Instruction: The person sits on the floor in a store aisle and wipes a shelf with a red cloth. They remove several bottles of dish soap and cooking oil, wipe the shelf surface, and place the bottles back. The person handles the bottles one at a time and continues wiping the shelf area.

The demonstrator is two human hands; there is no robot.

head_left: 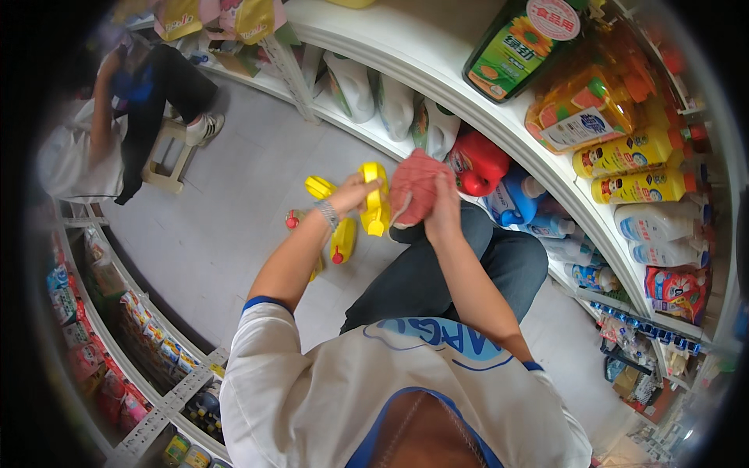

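Observation:
My left hand [349, 194] is closed around a yellow plastic bottle [374, 205], held above the floor in front of me. Just to the right, my right hand [443, 210] grips a crumpled pink cloth [416, 186]. The cloth is close beside the bottle; whether they touch I cannot tell. Below my left forearm, a yellow bottle with a red cap [343, 240] and a clear bottle with a red cap [294, 219] are on the floor. Another yellow bottle [320, 186] is partly hidden behind my left hand.
A white shelf [374, 131] curves along the front and right, holding white jugs [395, 105], a red jug [480, 161], a blue jug [512, 193] and dish soap bottles [585, 117]. Another person [134, 99] sits by a low stool [167, 155] at upper left. Stocked shelving [164, 403] lies left.

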